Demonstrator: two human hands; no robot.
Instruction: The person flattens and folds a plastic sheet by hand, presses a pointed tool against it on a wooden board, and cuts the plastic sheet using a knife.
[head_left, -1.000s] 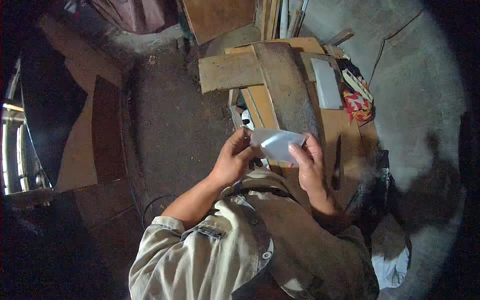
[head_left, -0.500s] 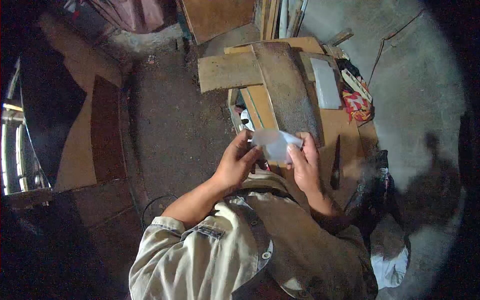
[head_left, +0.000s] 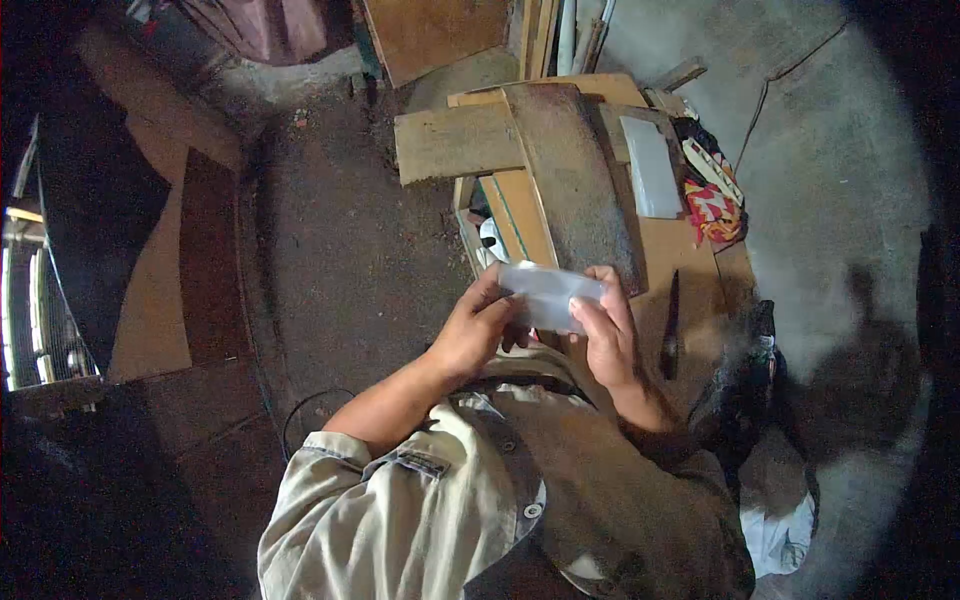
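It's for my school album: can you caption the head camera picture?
Left hand and right hand hold a thin, pale sheet, with worn boards beyond.

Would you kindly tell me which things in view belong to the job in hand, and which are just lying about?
In the job:
translucent sheet, held by the left hand and right hand
perhaps the flat white pile, though untouched

Seemingly lying about:
red-and-yellow cloth
wooden plank
brown board
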